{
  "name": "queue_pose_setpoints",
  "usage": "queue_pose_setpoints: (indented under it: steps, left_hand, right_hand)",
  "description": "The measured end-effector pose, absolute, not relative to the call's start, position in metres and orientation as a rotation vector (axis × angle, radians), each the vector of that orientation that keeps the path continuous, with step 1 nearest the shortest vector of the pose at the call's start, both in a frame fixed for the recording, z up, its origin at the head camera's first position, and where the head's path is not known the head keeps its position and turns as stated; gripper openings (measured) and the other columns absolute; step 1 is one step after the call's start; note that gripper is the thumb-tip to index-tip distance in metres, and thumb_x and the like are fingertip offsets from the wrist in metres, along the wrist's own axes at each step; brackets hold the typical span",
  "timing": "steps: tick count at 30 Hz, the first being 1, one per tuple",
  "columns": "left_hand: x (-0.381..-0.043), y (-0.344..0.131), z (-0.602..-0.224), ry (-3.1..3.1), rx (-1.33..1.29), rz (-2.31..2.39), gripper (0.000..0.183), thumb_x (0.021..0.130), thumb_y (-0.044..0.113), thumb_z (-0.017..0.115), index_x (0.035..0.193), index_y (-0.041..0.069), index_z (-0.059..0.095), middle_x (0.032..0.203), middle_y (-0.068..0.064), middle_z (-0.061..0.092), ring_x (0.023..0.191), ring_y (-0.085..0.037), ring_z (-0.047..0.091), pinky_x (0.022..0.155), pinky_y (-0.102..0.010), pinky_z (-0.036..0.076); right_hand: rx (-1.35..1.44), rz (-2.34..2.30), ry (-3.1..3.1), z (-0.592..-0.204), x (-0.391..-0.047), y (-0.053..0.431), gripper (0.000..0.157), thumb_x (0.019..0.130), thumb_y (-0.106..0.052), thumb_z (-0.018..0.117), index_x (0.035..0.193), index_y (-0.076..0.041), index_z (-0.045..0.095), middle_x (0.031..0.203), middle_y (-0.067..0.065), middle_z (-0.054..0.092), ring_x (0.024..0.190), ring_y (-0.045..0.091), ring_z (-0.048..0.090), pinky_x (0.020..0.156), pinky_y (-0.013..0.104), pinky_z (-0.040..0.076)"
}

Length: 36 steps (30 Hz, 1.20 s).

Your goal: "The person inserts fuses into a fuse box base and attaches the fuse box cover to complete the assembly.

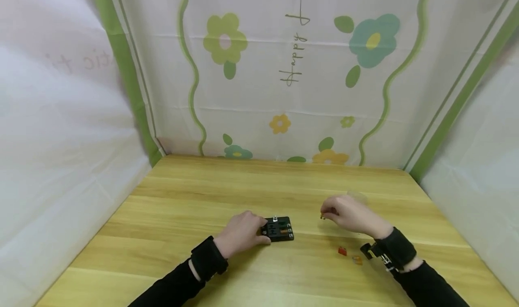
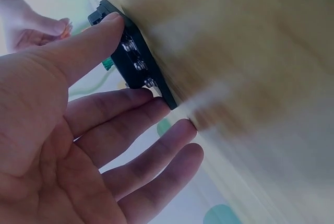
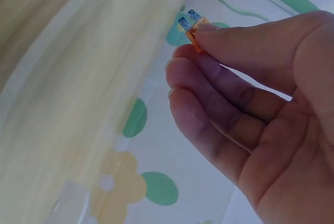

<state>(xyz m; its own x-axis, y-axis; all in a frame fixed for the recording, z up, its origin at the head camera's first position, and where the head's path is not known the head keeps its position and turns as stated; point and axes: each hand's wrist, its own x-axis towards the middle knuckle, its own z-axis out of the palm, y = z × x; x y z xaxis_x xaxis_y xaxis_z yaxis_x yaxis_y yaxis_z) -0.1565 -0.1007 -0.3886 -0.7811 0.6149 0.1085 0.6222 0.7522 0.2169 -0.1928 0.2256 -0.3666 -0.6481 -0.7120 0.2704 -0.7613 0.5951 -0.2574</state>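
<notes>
A small black fuse block (image 1: 278, 229) lies on the table, with a green fuse and an orange fuse seated in it. My left hand (image 1: 242, 234) grips its left end between thumb and fingers. In the left wrist view the fuse block (image 2: 136, 59) shows a row of metal screw terminals along its side. To the right, my right hand (image 1: 352, 213) pinches an orange blade fuse (image 3: 195, 37) between thumb and forefinger, its two metal prongs pointing away from the fingertips. That hand is above the table, apart from the block.
On the table in front of the right hand lie a red fuse (image 1: 342, 251) and an orange fuse (image 1: 357, 260). A clear plastic piece (image 1: 357, 197) sits behind the right hand. Flower-printed fabric walls (image 1: 259, 90) enclose the table (image 1: 194, 185) at the back and sides.
</notes>
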Motion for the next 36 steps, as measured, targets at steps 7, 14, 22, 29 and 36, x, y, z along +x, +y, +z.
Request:
queue_pose_setpoints:
  steps: [7,14,22,29,36]
  left_hand:
    - [-0.156,-0.103,-0.389,-2.902,-1.038,-0.348,0.030,0.083,0.045,0.070,0.077,0.019,0.057,0.065,0.012,0.046,0.056,-0.006,0.040,0.050,-0.021,0.032]
    - [-0.157,-0.105,-0.392,-2.891,-1.055,-0.360,0.029,0.083,0.045,0.070,0.080,0.019,0.060,0.065,0.012,0.047,0.056,-0.006,0.040,0.051,-0.021,0.033]
    - [-0.162,-0.105,-0.394,-2.845,-1.102,-0.324,0.031,0.083,0.047,0.070,0.076,0.020,0.057,0.060,0.010,0.038,0.060,-0.009,0.042,0.056,-0.024,0.033]
    - [-0.167,-0.106,-0.393,-2.813,-1.164,-0.313,0.029,0.082,0.047,0.070,0.084,0.018,0.064,0.064,0.012,0.046,0.063,-0.010,0.044,0.060,-0.024,0.036]
    - [-0.168,-0.111,-0.397,-2.772,-1.214,-0.310,0.030,0.085,0.045,0.067,0.101,0.020,0.068,0.081,0.009,0.059,0.070,-0.012,0.045,0.062,-0.024,0.036]
  right_hand:
    - [1.289,0.557,-2.672,-0.356,-0.198,0.206,0.013,0.089,-0.008,0.065,0.091,-0.021,0.067,0.083,-0.009,0.059,0.070,0.000,0.053,0.061,0.023,0.043]
    - [1.350,0.508,-2.653,-0.348,-0.200,0.181,0.010,0.089,-0.009,0.065,0.090,-0.019,0.068,0.082,-0.009,0.059,0.068,0.000,0.051,0.061,0.022,0.042]
    - [1.364,0.390,-2.614,-0.345,-0.195,0.147,0.008,0.089,-0.010,0.065,0.088,-0.017,0.069,0.082,-0.007,0.058,0.068,0.002,0.051,0.061,0.021,0.042]
    - [1.438,0.373,-2.572,-0.351,-0.189,0.118,0.008,0.088,-0.006,0.064,0.089,-0.013,0.069,0.082,-0.005,0.058,0.069,0.004,0.052,0.064,0.020,0.042]
    - [1.446,0.430,-2.593,-0.356,-0.187,0.104,0.008,0.089,-0.006,0.064,0.088,-0.014,0.068,0.079,-0.006,0.054,0.066,0.003,0.047,0.061,0.018,0.040]
